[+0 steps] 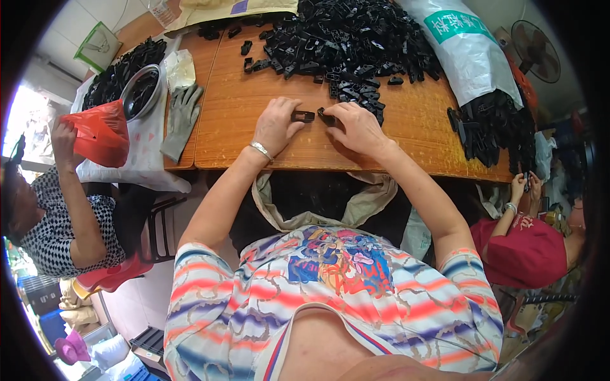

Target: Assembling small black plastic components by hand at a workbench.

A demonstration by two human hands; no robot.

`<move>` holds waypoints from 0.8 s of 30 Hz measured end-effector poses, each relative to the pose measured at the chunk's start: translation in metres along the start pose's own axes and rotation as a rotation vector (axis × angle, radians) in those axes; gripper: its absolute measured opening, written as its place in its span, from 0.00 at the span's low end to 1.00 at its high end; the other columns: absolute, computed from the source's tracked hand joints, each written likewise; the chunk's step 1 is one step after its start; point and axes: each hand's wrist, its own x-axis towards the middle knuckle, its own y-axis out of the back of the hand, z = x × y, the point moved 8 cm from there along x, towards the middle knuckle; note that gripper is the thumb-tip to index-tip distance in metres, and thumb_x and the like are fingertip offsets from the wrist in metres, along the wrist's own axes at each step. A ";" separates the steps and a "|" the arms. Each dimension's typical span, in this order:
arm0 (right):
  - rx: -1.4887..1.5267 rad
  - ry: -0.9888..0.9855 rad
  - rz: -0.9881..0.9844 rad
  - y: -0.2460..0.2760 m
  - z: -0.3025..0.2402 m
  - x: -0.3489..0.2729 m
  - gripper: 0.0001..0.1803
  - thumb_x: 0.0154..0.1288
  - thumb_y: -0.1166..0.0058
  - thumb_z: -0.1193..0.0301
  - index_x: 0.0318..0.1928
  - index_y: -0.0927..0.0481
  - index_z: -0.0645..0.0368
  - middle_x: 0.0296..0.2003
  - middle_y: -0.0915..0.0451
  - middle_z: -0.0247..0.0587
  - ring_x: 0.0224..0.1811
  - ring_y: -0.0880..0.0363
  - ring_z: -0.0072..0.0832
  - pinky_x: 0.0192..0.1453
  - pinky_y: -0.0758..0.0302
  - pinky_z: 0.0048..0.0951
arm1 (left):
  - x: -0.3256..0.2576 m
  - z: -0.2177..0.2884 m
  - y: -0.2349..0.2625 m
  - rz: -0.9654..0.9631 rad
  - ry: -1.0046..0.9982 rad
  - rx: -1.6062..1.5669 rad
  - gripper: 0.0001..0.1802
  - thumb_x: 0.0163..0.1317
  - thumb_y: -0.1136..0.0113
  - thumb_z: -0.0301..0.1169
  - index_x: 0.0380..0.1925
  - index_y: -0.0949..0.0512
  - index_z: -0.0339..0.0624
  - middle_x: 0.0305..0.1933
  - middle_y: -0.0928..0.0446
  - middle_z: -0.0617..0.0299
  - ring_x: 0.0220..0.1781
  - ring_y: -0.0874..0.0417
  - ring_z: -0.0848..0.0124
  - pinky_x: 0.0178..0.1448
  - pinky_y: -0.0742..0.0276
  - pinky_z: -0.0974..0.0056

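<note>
My left hand (276,124) rests over the near part of the wooden table, fingers closed on a small black plastic part (304,117) with a rectangular opening. Close by on its right, my right hand (357,124) pinches another small black part (325,117), mostly covered by the fingertips. The two parts are a short way apart. Beyond my hands lies a big heap of similar black plastic parts (343,38), its near end reaching down beside my right hand. Below the table edge, in front of my body, an open beige sack (270,206) shows a dark inside.
Left of me lie a grey glove (180,120) and a metal bowl (141,95) of black parts; a co-worker there grips a red bag (101,134). At right, a white sack (473,57) spills black parts, near a co-worker in dark red (527,251). A fan (535,47) stands behind.
</note>
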 end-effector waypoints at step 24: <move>0.168 -0.092 0.001 -0.035 -0.011 0.036 0.10 0.55 0.38 0.77 0.40 0.19 0.61 0.39 0.23 0.48 0.43 0.21 0.48 0.45 0.23 0.44 | 0.003 -0.024 -0.010 -0.047 0.085 -0.057 0.15 0.46 0.28 0.31 0.35 0.17 0.42 0.38 0.24 0.57 0.46 0.26 0.56 0.53 0.27 0.57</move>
